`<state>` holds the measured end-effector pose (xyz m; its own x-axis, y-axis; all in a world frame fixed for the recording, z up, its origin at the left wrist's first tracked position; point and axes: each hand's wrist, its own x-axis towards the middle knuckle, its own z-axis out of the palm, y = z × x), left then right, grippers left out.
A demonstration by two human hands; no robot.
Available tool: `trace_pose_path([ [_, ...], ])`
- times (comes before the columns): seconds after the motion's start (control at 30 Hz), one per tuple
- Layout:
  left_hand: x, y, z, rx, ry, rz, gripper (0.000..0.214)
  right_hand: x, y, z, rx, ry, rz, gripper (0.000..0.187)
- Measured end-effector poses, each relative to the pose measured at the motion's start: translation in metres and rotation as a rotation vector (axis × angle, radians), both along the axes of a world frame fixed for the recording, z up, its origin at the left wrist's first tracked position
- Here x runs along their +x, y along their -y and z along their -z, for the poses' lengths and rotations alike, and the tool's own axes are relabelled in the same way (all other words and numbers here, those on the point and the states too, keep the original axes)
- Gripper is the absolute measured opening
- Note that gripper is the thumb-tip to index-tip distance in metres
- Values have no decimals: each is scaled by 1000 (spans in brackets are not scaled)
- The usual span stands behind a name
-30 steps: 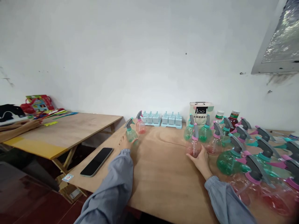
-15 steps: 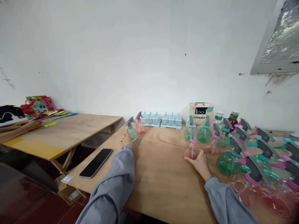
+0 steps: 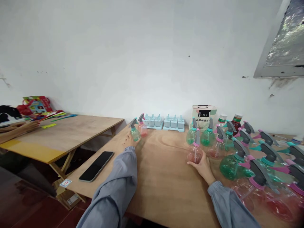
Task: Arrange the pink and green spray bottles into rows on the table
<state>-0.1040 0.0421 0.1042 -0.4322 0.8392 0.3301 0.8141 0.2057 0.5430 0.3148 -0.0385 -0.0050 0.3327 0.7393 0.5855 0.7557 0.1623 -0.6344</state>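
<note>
My left hand point(image 3: 129, 141) reaches far across the plywood table point(image 3: 163, 180) and is wrapped round a green spray bottle point(image 3: 135, 131) that stands beside a pink spray bottle point(image 3: 142, 128). My right hand point(image 3: 201, 164) cups the base of another pink spray bottle point(image 3: 195, 151) with a grey trigger head, upright on the table. Both sleeves are grey-blue.
Several green and pink spray bottles point(image 3: 251, 155) crowd the right side. Light blue moulds point(image 3: 164, 122), a white paper bag point(image 3: 204, 114) and two capped bottles point(image 3: 230, 120) stand by the wall. A black phone point(image 3: 96, 165) lies near the left edge. Another person's arm point(image 3: 16, 129) rests on the neighbouring table.
My left hand has pushed the green bottle farther away, close beside the pink one. My right hand and its pink bottle have barely shifted.
</note>
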Motion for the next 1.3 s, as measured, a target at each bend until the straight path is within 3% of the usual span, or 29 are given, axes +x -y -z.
trace_pose_path([
  [0.17,0,-11,7,35,-11,-45,102,2,1,2,-14,18,3,106],
  [0.3,8,-2,14,327,12,-132,101,4,1,3,4,15,-41,104],
  [0.37,18,10,19,481,51,-86,95,3,1,3,7,8,-62,104],
  [0.47,48,32,28,628,66,125,86,-6,7,3,10,15,-134,102],
  [0.53,78,48,33,636,84,373,81,-19,14,3,0,27,-190,99],
  [0.6,111,62,36,568,168,711,84,-38,23,3,-10,39,-239,97],
  [0.7,154,77,39,412,431,1000,97,-68,37,5,0,57,-328,96],
  [0.83,175,85,42,159,806,1214,97,-89,49,8,-18,54,-486,104],
  [0.9,170,85,43,108,921,1231,93,-87,49,8,-54,59,-597,110],
  [0.97,160,83,43,116,957,1205,84,-81,41,5,-47,38,-643,101],
  [1.03,150,80,43,156,943,1168,75,-73,24,-1,25,-33,-536,80],
  [1.1,143,77,42,204,917,1128,70,-62,-2,-9,136,-110,-319,72],
  [1.2,138,72,42,183,957,1133,63,-45,-48,-21,281,-153,-33,85],
  [1.3,137,70,39,112,1146,1217,68,-30,-85,-26,286,-191,115,92],
])
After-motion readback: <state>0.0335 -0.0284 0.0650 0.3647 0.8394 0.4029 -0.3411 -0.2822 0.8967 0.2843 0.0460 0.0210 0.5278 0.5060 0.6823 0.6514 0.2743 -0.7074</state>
